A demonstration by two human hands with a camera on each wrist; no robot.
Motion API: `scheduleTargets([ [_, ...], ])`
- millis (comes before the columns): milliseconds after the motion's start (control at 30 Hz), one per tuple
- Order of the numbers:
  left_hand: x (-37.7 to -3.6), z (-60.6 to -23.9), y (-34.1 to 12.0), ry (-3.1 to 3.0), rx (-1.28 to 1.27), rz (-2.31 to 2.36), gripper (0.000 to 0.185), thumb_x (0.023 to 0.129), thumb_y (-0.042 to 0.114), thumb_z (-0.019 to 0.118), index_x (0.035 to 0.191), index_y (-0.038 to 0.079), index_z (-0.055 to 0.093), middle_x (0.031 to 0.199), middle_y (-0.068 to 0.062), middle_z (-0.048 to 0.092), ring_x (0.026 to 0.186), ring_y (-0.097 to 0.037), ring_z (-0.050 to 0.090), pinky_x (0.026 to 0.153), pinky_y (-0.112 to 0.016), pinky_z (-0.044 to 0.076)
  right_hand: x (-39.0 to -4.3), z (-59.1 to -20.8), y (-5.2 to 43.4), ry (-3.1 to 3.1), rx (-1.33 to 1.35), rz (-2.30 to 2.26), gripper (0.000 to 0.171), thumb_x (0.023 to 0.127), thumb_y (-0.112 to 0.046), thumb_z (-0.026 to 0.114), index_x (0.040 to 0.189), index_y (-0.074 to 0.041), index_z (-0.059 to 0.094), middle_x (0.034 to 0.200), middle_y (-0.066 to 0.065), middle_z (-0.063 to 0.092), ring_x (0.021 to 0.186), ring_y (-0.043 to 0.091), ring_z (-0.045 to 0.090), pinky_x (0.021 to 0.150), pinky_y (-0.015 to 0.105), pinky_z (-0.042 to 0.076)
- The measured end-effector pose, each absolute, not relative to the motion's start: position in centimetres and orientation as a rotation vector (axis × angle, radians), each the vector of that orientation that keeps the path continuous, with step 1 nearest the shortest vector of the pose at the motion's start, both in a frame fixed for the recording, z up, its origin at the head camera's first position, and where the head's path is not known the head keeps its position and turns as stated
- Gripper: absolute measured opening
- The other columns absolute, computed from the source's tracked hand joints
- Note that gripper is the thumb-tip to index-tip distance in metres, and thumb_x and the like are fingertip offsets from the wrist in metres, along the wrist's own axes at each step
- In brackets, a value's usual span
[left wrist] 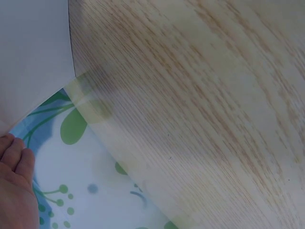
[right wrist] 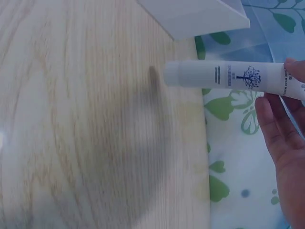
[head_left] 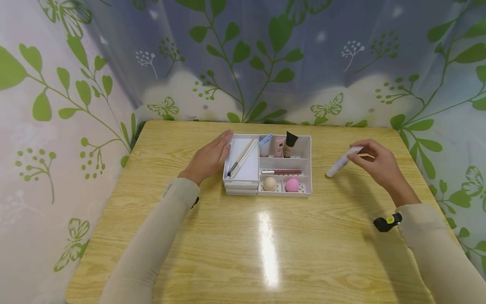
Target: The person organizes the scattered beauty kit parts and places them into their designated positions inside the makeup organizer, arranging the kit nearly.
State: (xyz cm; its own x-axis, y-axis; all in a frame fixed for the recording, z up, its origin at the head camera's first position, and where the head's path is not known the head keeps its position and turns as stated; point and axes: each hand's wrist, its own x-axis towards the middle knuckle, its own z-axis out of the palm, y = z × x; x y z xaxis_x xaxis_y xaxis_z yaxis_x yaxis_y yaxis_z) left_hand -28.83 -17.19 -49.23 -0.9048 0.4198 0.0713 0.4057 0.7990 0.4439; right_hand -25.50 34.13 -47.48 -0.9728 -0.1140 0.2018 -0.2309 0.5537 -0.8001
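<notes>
Between thumb and fingers my right hand (head_left: pixel 379 164) pinches a white squeeze tube (head_left: pixel 339 164) by its flat end, cap slanting down toward the table. A dark tree print shows on the tube (right wrist: pixel 238 76) in the right wrist view. My left hand (head_left: pixel 210 158) rests with straight fingers along the left side of a white desktop organizer (head_left: pixel 310 166). In its back compartments stand a blue-and-white tube (head_left: pixel 265 145), a pink tube (head_left: pixel 279 146) and a black-capped tube (head_left: pixel 290 145). A lip gloss tube (head_left: pixel 282 172) lies in the middle compartment; beige (head_left: pixel 270 184) and pink (head_left: pixel 292 185) balls sit in front.
Two makeup brushes (head_left: pixel 242 158) lie on the organizer's flat left top, above small drawers (head_left: pixel 241 191). The wooden table (head_left: pixel 212 245) meets a leaf-patterned curtain (head_left: pixel 243 84) at the back and sides.
</notes>
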Motion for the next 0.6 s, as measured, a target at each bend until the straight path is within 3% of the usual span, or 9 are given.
scheduleTargets([
  [367,-29.0,-49.4,-17.2,2.962,0.674,0.711,0.065,0.12,0.047,0.018,0.176,0.017,0.018,0.184,-0.001,0.018,0.169,-0.022,0.023,0.137,-0.045,0.026,-25.6,-46.4,32.6,-2.551,0.321,1.494,0.033,0.103,-0.008,0.076,0.135,-0.007,0.067,0.113,-0.017,0.064,0.103,-0.003,0.065,0.085,0.005,0.055],
  [600,-28.9,-49.3,-17.2,2.954,0.677,0.711,0.065,0.119,0.048,0.017,0.176,0.017,0.018,0.184,-0.001,0.018,0.169,-0.023,0.023,0.137,-0.047,0.026,-25.5,-45.3,31.1,-2.508,0.336,1.519,0.035,0.102,-0.004,0.076,0.135,0.001,0.064,0.114,-0.018,0.064,0.104,-0.003,0.065,0.084,0.006,0.055],
])
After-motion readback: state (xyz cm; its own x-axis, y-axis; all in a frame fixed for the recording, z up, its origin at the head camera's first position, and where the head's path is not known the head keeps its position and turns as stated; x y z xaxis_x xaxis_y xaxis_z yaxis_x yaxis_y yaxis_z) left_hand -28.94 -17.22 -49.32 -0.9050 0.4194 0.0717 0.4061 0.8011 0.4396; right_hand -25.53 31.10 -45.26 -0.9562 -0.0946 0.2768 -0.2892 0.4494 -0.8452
